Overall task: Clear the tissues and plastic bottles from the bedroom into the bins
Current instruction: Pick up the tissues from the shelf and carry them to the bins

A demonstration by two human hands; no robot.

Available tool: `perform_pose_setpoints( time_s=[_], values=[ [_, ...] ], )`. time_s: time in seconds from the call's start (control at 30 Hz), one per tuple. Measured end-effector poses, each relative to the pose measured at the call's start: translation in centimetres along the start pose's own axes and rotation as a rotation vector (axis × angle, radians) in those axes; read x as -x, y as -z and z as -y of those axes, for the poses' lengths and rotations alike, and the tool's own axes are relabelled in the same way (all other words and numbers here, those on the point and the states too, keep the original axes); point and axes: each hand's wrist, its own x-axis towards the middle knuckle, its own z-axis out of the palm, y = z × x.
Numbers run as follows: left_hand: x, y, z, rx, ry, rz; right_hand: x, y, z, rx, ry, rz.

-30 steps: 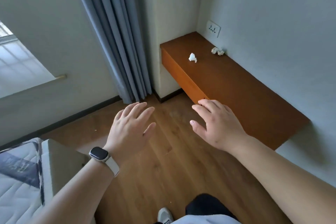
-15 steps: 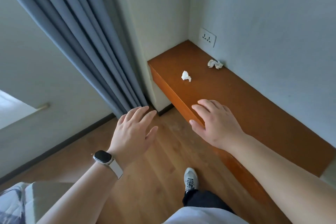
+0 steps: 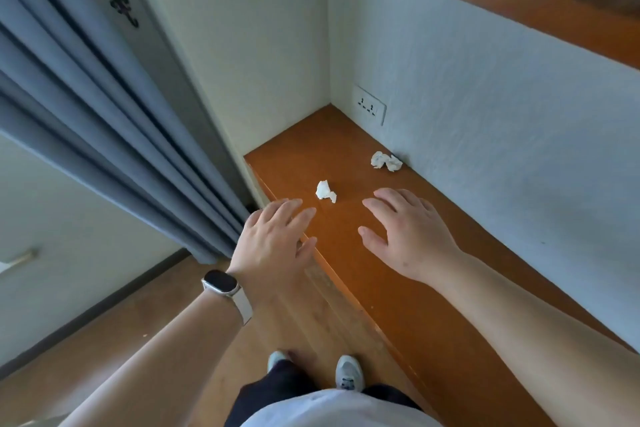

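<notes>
Over the bench (image 3: 433, 288) now; both hands were above the floor (image 3: 138, 340) a second ago. Left hand (image 3: 277, 239) and right hand (image 3: 405, 232) are spread wide, empty. Near tissue (image 3: 325, 191) sits just ahead of left hand, far tissue (image 3: 386, 161) by the wall (image 3: 519, 149). Grab likely next.

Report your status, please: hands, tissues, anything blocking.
Left hand and right hand open, empty, over orange-brown wooden shelf. Small crumpled white tissue just ahead; second crumpled white tissue against the wall. Nothing between.
</notes>
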Motion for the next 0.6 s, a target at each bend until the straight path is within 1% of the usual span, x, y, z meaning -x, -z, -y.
perform_pose_setpoints(
  time_s=[0.17,0.27,0.37,0.5,0.6],
  values=[
    [-4.3,-2.0,0.8,0.041,-0.022,0.042,-3.0,-1.2,-1.8,-0.012,-0.053,0.013],
    [-6.8,-3.9,2.1,0.063,-0.019,0.113,-5.3,-2.1,-2.8,0.009,-0.097,0.038],
    [-9.4,-5.9,3.6,0.093,-0.012,0.175,-7.7,-3.1,-3.7,0.006,-0.181,0.060],
    [-12.7,-8.5,5.0,0.176,0.032,0.217,-10.5,-4.9,-5.1,0.007,-0.280,0.101],
    [-15.3,-10.2,6.1,0.229,0.026,0.286,-12.6,-5.9,-6.2,0.027,-0.354,0.132]
  ],
)
